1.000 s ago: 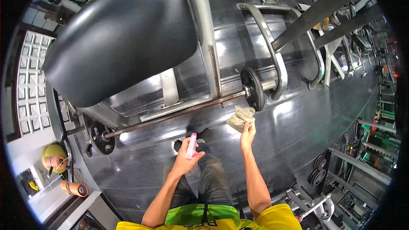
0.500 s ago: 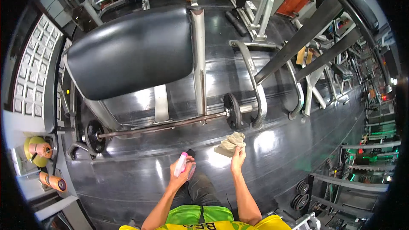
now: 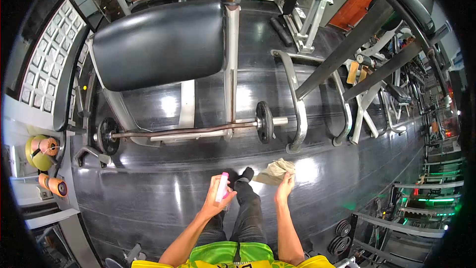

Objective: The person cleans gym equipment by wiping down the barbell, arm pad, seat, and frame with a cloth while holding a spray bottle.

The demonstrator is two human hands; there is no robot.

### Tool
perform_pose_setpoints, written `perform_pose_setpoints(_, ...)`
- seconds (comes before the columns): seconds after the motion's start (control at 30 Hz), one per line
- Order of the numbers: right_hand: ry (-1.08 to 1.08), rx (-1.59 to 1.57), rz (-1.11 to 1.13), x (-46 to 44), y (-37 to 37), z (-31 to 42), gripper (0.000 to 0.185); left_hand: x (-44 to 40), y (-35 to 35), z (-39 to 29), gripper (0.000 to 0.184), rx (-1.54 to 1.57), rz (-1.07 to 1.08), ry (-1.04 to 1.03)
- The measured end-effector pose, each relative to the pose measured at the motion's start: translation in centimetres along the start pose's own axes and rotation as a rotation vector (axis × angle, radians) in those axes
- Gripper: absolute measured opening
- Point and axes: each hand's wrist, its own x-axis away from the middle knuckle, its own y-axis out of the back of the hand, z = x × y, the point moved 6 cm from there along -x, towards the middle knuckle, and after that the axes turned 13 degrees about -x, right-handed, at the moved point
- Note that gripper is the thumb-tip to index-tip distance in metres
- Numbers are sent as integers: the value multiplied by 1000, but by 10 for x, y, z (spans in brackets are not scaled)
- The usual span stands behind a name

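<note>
A spray bottle [image 3: 221, 188] with a pink and white top is gripped in my left hand [image 3: 213, 202], its fingers wrapped round it. Most of the bottle's body is hidden behind the hand. On the other side, my right hand [image 3: 283, 189] pinches a crumpled beige cloth [image 3: 276, 169] that hangs off to the left of the fingers. Both hands are held above the dark floor, apart from each other. Beyond them a curved barbell [image 3: 193, 132] with a black plate at each end lies low in front of a large black padded bench [image 3: 158, 44].
Bent grey metal frame legs [image 3: 299, 124] stand on the right of the barbell. Orange-brown rollers [image 3: 52, 184] jut out at the left. Weight plates [image 3: 341, 237] hang on a rack at the lower right. An exercise machine [image 3: 307, 20] stands farther back.
The view has shifted, so the bench and barbell sit higher in it. My foot now shows stepped forward between the hands. Both hands moved slightly right in view, still holding bottle and cloth.
</note>
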Motion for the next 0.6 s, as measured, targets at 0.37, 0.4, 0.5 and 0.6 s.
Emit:
perform_pose_setpoints(0.37, -73, 76, -12, -64, 41, 13, 31, -48, -94, -40, 29, -176, -72, -204)
perform_pose_setpoints(0.4, -73, 80, 4, -72, 41, 17, 30, -57, -104, -37, 29, -181, -46, -133)
perform_pose_setpoints(0.5, -73, 92, 90, -96, 56, 14, 27, -76, -136, -16, 27, -64, 56, 96)
perform_pose_setpoints(0.6, -112, 155, 110, -113, 68, 12, 26, -99, -165, -14, 19, 176, -75, 159)
